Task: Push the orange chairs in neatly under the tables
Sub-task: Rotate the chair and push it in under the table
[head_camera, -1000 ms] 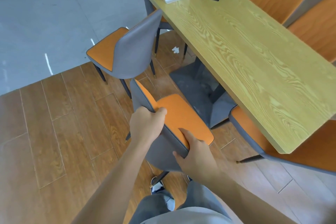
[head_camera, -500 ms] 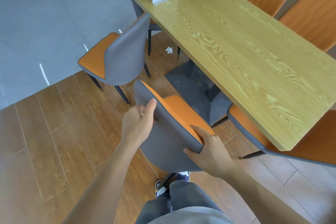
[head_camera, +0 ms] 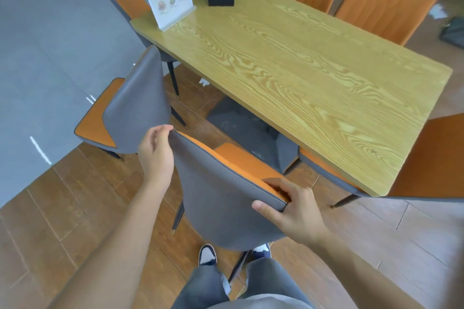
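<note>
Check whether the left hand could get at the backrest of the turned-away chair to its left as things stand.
Probably yes. The left hand holds the near chair's backrest at its left corner, and the turned-away chair stands right beside it with nothing between. It must first drop its grip.

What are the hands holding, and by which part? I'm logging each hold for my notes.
Both hands hold the nearest chair by the top edge of its backrest: the left hand at the left corner, the right hand at the right corner.
</note>
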